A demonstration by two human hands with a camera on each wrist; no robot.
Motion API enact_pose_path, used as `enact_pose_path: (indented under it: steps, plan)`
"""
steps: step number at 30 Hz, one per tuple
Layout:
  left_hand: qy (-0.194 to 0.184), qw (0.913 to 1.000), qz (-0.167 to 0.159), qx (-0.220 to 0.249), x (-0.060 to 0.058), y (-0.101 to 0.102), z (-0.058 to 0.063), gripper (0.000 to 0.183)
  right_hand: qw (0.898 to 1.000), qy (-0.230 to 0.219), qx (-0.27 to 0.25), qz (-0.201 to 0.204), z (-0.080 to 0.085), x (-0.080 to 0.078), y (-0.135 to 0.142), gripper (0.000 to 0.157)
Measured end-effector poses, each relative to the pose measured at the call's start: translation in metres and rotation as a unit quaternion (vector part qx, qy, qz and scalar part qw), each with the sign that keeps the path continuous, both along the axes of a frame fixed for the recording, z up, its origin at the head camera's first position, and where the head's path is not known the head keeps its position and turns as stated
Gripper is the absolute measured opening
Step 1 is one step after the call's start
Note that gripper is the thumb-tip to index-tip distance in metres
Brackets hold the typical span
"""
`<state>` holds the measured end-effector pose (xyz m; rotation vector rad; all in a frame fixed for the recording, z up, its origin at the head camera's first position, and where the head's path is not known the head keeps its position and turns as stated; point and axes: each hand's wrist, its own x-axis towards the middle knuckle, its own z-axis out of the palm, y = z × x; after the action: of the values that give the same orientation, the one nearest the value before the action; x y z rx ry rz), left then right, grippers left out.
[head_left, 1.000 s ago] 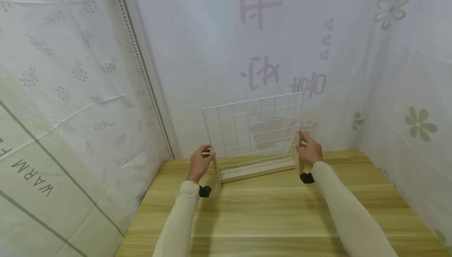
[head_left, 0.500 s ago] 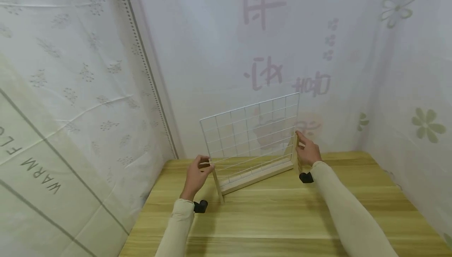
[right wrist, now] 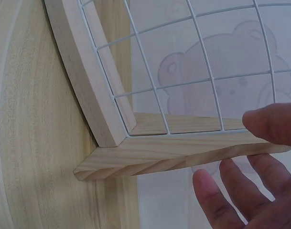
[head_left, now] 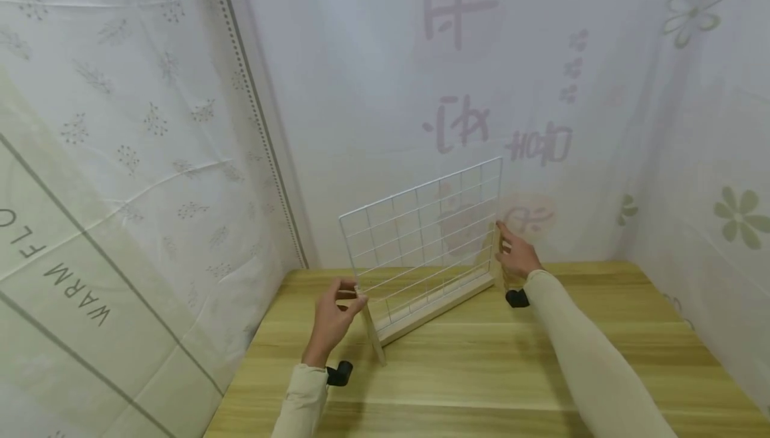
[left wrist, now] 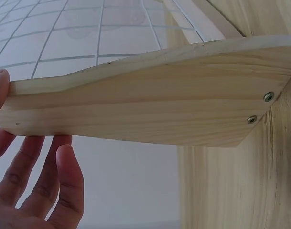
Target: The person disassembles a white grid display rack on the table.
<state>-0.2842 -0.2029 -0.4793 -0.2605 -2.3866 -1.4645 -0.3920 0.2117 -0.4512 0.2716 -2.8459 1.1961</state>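
Note:
A white wire grid panel [head_left: 421,231] stands upright in a wooden stand, its lower edge along a wooden crossbar [head_left: 436,309]. My left hand [head_left: 332,317] grips the top of the left wooden side piece [head_left: 371,331], thumb on one edge and fingers on the other. Two screws [left wrist: 268,97] show low on that side piece in the left wrist view. At the other end, my right hand [head_left: 519,253] pinches the upper part of the right side piece [right wrist: 183,152]. In the right wrist view, the grid's corner meets the crossbar and side piece.
The stand is on a wood-grain table [head_left: 457,378], near its back edge. A printed white curtain [head_left: 361,90] hangs behind the table, with more patterned cloth at left [head_left: 138,157] and right. Black wrist mounts [head_left: 340,373] sit at both wrists.
The stand has turned on the table: its left end has come nearer the person along with the left hand. The right end has shifted slightly left, still held.

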Motion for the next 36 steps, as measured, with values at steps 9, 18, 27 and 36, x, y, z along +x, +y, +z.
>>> enact_pose_path:
  steps: [9,18,27,36]
  plan:
    - [0.007,0.9999,0.007,0.005,0.013,0.004,-0.004,0.036,1.000,0.017,0.012,0.015,-0.004,0.001,-0.001,0.084]
    - [0.016,0.9998,0.002,0.012,0.021,0.009,-0.005,0.036,1.000,-0.014,0.010,0.017,-0.002,0.002,-0.004,0.085]
    - [0.022,0.9997,0.002,0.008,0.031,0.014,-0.009,0.033,0.999,-0.032,-0.024,0.028,-0.005,0.001,-0.010,0.088]
    - [0.047,0.9971,0.055,0.023,0.051,0.027,-0.001,0.031,0.994,-0.038,-0.094,-0.036,-0.010,0.017,-0.043,0.087]
